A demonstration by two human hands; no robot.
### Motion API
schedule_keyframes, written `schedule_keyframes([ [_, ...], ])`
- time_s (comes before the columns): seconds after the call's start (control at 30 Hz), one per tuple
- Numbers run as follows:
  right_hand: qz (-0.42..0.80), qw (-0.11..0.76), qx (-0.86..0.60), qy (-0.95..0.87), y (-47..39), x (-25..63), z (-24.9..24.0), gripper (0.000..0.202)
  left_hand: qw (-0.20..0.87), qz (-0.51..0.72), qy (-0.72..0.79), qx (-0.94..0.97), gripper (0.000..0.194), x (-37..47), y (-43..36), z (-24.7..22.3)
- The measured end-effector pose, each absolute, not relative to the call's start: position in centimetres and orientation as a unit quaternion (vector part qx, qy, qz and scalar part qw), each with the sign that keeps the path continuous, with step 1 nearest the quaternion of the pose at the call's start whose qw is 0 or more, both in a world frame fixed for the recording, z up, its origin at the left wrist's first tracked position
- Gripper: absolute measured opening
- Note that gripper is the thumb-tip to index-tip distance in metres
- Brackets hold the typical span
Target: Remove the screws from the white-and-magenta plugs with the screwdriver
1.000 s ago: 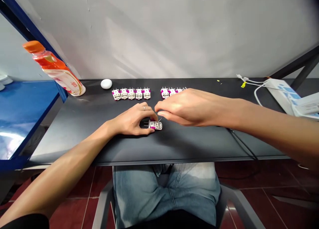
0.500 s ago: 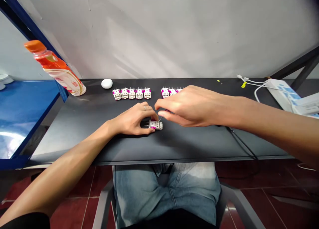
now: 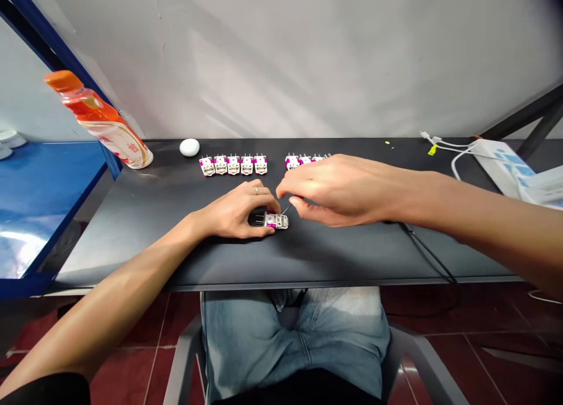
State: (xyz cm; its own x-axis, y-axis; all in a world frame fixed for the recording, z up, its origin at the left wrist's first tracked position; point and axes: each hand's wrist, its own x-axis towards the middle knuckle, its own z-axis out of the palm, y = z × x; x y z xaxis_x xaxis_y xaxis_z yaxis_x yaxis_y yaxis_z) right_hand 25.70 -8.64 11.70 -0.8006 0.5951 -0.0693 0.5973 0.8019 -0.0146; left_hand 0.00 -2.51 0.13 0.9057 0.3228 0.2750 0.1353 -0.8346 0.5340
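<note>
On the dark tabletop [image 3: 308, 258], my left hand [image 3: 244, 210] grips a small white-and-purple plug adapter [image 3: 278, 220] between thumb and fingers. The adapter lies on its side, with metal pins pointing left into the palm. My right hand [image 3: 336, 189] is closed just to the right, pinching a thin screwdriver-like tool [image 3: 287, 208]. Only its slim metal shaft shows, slanting down to the adapter's upper edge; its handle is hidden in my fingers. Whether the tip sits inside the adapter I cannot tell.
Behind my hands stand a row of several similar adapters [image 3: 233, 165] and a second group [image 3: 292, 162], partly covered by my right hand. A white egg-shaped object [image 3: 189, 147] and an orange-capped bottle [image 3: 105, 123] are left. White cables [image 3: 457, 152] and a box [image 3: 497, 158] lie right.
My right hand has shifted slightly right and away from the adapter, showing more of the tool's shaft. My left hand keeps its grip in nearly the same place.
</note>
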Motion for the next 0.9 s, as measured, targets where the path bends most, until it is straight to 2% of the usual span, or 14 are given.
schedule_keyframes([
  [0.17,0.02,-0.007,0.305,0.952,-8.6,26.2,11.7,0.026,0.268,0.172,0.121,0.94,0.038,0.1,-2.5,0.3],
  [0.43,-0.022,0.021,0.318,0.947,-8.6,25.7,11.0,0.022,0.253,0.187,0.119,0.942,0.035,0.2,-2.4,-0.2],
  [0.73,-0.015,-0.033,0.259,0.965,-8.5,26.5,10.5,0.023,0.239,0.206,0.106,0.943,0.032,0.3,-2.4,-0.5],
  [0.83,-0.028,-0.031,0.261,0.965,-8.7,26.5,10.7,0.031,0.245,0.204,0.109,0.942,0.031,0.2,-2.5,-0.5],
  [0.9,-0.02,-0.017,0.276,0.961,-8.8,26.4,10.7,0.025,0.248,0.198,0.113,0.941,0.031,0.2,-2.5,-0.4],
])
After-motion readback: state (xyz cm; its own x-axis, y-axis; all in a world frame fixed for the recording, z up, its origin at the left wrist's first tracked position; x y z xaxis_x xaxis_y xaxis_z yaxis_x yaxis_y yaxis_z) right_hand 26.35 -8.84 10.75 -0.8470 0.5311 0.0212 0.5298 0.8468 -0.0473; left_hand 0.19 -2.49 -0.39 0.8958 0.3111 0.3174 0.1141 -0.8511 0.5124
